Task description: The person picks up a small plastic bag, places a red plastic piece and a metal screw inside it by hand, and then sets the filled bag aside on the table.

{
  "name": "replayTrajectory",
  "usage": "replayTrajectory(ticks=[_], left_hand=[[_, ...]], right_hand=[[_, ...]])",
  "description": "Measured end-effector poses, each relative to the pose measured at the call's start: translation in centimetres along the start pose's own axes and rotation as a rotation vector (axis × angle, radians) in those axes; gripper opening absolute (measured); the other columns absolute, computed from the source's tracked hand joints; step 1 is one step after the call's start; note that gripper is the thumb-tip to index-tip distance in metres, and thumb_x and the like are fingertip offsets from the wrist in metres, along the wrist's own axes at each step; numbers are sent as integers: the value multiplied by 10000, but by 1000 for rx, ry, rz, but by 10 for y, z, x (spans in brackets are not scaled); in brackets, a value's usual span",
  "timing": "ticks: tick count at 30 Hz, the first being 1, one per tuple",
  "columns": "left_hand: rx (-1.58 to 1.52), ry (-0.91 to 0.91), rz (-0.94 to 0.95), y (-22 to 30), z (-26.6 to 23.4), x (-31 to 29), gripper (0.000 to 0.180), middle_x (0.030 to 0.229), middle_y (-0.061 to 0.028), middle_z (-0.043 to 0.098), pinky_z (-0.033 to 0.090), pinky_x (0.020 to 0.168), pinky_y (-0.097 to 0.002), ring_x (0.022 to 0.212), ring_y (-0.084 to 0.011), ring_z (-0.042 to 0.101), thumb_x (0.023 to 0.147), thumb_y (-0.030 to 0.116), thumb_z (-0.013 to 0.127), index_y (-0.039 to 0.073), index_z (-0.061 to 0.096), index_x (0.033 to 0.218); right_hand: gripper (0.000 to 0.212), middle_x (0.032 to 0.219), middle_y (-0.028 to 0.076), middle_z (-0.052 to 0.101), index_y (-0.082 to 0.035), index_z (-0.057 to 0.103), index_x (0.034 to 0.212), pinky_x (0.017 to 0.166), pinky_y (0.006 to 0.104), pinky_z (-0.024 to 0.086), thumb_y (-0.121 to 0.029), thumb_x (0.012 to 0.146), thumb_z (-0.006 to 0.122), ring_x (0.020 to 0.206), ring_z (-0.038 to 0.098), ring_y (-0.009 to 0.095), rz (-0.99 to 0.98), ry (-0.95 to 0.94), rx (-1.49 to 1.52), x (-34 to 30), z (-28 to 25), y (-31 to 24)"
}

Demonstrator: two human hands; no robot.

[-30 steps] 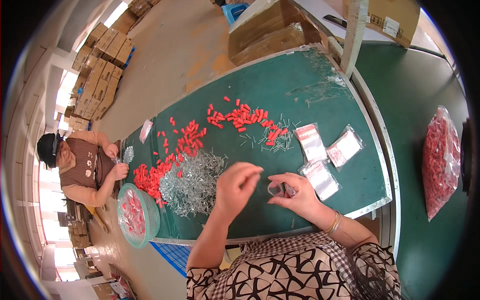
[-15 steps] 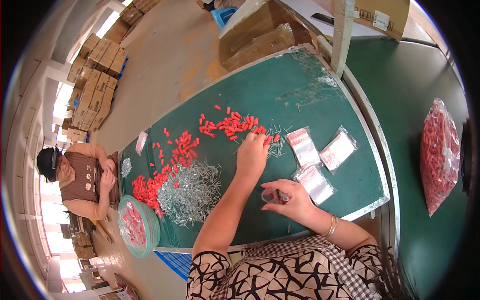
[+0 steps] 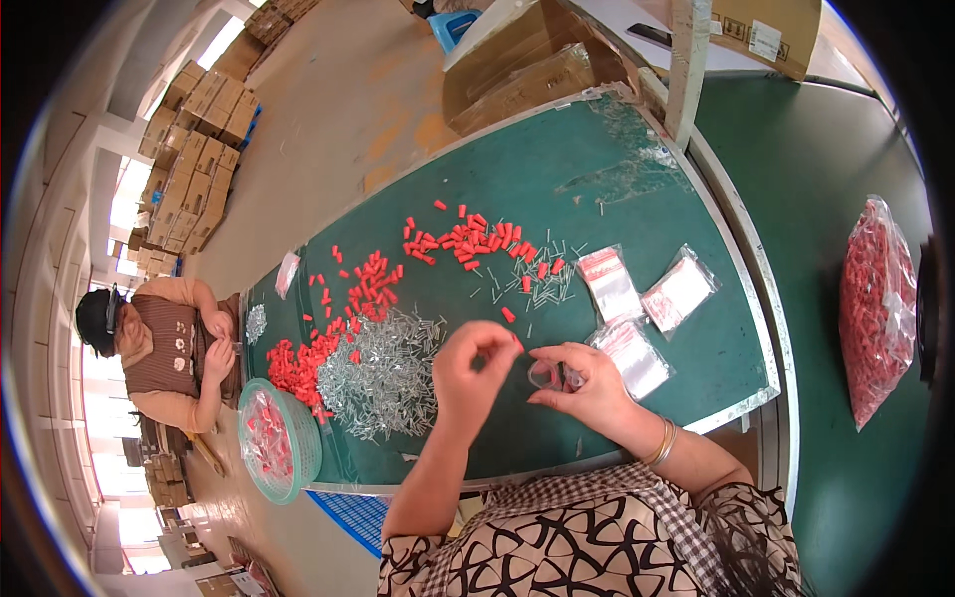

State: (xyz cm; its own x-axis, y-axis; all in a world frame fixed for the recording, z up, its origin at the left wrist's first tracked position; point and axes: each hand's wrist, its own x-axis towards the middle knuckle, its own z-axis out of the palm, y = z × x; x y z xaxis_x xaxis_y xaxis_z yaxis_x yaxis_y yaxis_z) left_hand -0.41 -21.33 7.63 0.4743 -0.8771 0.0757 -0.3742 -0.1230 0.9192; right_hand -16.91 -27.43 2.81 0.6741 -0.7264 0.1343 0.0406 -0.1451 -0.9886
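My left hand point(image 3: 470, 376) is above the table with thumb and forefinger pinched, and a bit of red at the fingertips looks like a small red plastic plug point(image 3: 516, 340). To its right, my right hand point(image 3: 595, 386) grips a small clear plastic bag point(image 3: 545, 375), its mouth held open toward the left hand. What lies inside the bag cannot be made out. Beyond both hands are scattered red plastic plugs point(image 3: 477, 237) and loose metal screws point(image 3: 542, 289). A large heap of screws point(image 3: 383, 383) lies left of my left hand, with more red plugs point(image 3: 298, 368) beside it.
Stacks of flat clear bags point(image 3: 632, 363) lie right of my hands. A green basket point(image 3: 316, 453) with filled bags stands at the table's left edge. Past it a co-worker point(image 3: 179, 358) works with both hands. A big bag of red plugs point(image 3: 877, 308) rests on the right-hand table.
My left hand has drawn back from the scattered plugs and screws toward the bag in my right hand. A red plug now lies apart on the table, just beyond my hands.
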Motion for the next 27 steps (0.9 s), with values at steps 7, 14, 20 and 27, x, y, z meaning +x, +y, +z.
replayTrajectory(ticks=[7, 14, 20, 27], left_hand=[[281, -79, 345, 7, -2, -34, 188, 1018, -106, 624, 485, 798, -328, 956, -230, 602, 721, 34, 739, 42, 646, 884], [297, -120, 108, 10, 17, -50, 176, 1008, -93, 627, 503, 707, -301, 850, -213, 633, 731, 31, 734, 30, 643, 881], [334, -150, 142, 13, -6, -39, 122, 858, -90, 653, 498, 652, -274, 738, -187, 637, 783, -10, 675, 14, 637, 896], [163, -116, 21, 9, -8, -42, 140, 866, -75, 661, 500, 695, -264, 755, -159, 632, 784, -18, 679, 7, 652, 919]], right_hand=[[492, 850, 49, 645, -72, 638, 1107, 606, 288, 512, -149, 661, 830, 662, 590, 155, -61, 8, -110, -2, 5, 1], [536, 850, 58, 643, -87, 608, 1157, 592, 297, 527, -130, 664, 815, 672, 628, 189, -272, 103, -380, -3, 8, 5], [376, 845, 63, 647, -58, 637, 1107, 640, 269, 521, -67, 749, 753, 719, 659, 161, 45, 31, 225, -5, 7, 14], [51, 822, 85, 633, 12, 678, 875, 640, 263, 518, -24, 840, 669, 736, 658, 153, 106, -51, 217, -2, 4, -1]])
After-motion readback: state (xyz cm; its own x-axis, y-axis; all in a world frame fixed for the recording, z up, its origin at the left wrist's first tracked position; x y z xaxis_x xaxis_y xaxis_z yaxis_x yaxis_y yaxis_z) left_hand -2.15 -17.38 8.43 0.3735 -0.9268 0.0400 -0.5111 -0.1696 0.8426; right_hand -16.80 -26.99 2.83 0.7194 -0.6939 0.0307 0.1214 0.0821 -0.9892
